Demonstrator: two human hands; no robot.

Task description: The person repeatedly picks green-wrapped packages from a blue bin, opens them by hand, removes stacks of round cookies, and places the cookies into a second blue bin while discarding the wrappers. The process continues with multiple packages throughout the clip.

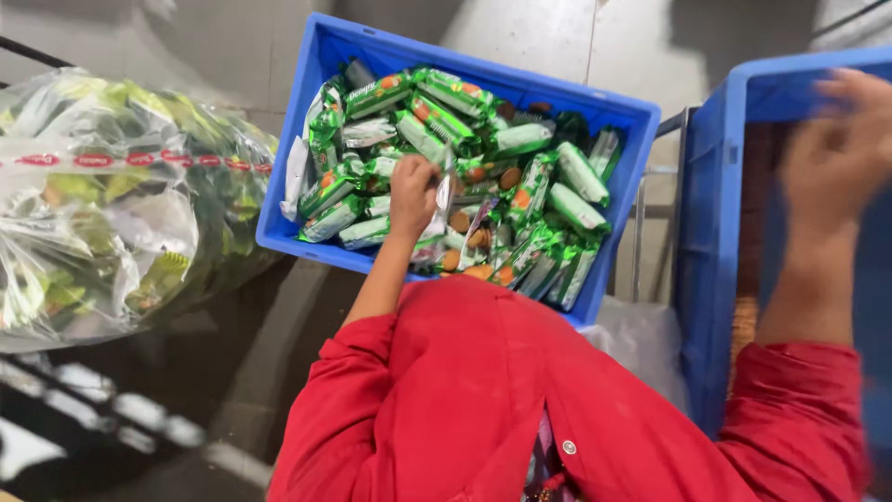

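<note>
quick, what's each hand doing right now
Left hand: closed on a torn wrapper in the crate of green biscuit packs.
Right hand: blurred, cannot tell.

A grey floor (548,37) carries the things. At twelve o'clock a blue crate (283,195) filled with green biscuit packets (557,186) sits on it. At three o'clock stands a second blue crate (711,260). At nine o'clock lies a clear plastic sack (102,214) stuffed with green wrappers.

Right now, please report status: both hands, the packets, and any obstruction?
Left hand gripping an opened packet in the blue crate. Right hand, blurred, over second blue crate. No obstruction seen.
</note>
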